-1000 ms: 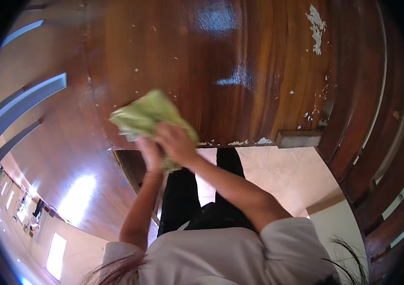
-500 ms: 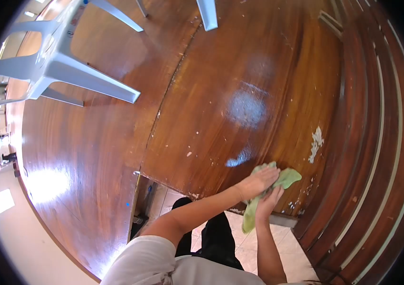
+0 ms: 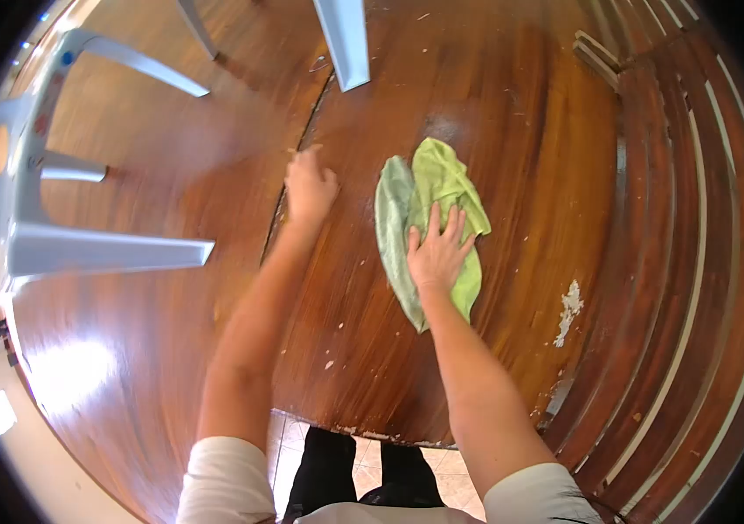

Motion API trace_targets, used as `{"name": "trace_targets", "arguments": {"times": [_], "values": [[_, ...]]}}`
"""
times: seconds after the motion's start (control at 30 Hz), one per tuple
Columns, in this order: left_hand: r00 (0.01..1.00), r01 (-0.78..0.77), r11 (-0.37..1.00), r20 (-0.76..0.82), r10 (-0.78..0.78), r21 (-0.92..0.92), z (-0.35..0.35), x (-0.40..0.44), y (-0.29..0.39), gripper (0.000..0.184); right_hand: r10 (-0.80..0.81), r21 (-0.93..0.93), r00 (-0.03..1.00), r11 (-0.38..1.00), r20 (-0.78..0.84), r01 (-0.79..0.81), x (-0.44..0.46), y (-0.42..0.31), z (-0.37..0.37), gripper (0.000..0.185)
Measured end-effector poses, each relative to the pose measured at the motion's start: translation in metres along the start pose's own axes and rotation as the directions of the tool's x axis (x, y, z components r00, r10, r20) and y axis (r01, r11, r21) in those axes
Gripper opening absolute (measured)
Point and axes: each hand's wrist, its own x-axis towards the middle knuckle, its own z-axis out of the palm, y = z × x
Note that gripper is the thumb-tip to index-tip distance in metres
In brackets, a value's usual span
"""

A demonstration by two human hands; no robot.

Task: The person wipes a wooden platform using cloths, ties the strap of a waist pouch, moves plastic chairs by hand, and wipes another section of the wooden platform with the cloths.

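A green cloth (image 3: 450,179) lies spread on the brown wooden surface (image 3: 512,288), one side pale grey-green and the other bright yellow-green. Flat on its lower middle rests my right hand (image 3: 440,255), fingers apart. To the left, my left hand (image 3: 309,188) is closed with curled fingers beside the dark seam in the wood. What it may hold is hidden and slightly blurred.
White plastic chair legs (image 3: 110,249) stand on the wood at the left and top. Brown wooden slats (image 3: 651,288) run along the right. A patch of whitish flakes (image 3: 569,310) lies right of the cloth. Tiled floor (image 3: 372,463) shows below the surface's edge.
Both hands have moved forward from the near edge and come apart. The bunched cloth is now spread out under my right hand; my left hand has let go of it and moved left.
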Motion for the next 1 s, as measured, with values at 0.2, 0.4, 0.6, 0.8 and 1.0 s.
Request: {"name": "trace_targets", "arguments": {"times": [0.2, 0.4, 0.6, 0.8, 1.0], "values": [[0.993, 0.094, 0.995, 0.064, -0.096, 0.039, 0.049, 0.145, -0.072, 0.047, 0.023, 0.035, 0.998, 0.999, 0.064, -0.026, 0.012, 0.002, -0.002, 0.063], [0.963, 0.17, 0.98, 0.194, -0.188, 0.106, 0.096, 0.224, -0.101, 0.058, 0.027, 0.099, 0.993, 0.994, 0.117, -0.038, 0.015, 0.005, -0.007, 0.064], [0.919, 0.276, 0.933, 0.22, -0.326, 0.232, 0.142, 0.256, -0.13, 0.046, 0.018, 0.128, 0.989, 0.991, 0.144, -0.036, 0.017, 0.008, -0.003, 0.064], [0.966, 0.068, 0.995, 0.255, -0.048, -0.07, 0.178, 0.277, -0.197, 0.034, 0.021, 0.149, 0.992, 0.988, 0.123, -0.039, 0.017, 0.006, -0.005, 0.064], [0.903, 0.323, 0.939, 0.261, -0.342, 0.116, 0.101, 0.242, -0.109, 0.019, 0.02, 0.151, 0.997, 0.988, 0.075, -0.031, 0.015, 0.005, -0.003, 0.065]]}}
